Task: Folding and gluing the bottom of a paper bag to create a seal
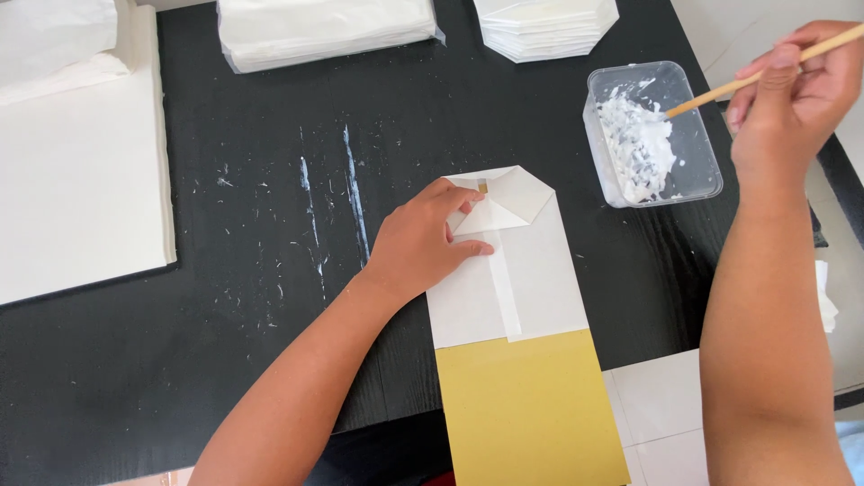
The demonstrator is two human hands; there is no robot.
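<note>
A folded paper bag (pixel 508 261) is pressed flat by the left hand (pixel 421 243); a stick (pixel 760 76), dipped apparently in the glue tub (pixel 697 171), is pinched by the right hand (pixel 796 94).

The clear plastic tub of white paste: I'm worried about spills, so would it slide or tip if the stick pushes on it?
The tub looks thin-walled and light, so it would probably slide on the black table. It is low and wide, so tipping seems unlikely. The paste sits to one side, perhaps weighting that end.

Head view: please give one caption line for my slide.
Left hand presses a folded white paper bag on the black table; right hand dips a wooden stick into a paste tub.
</note>
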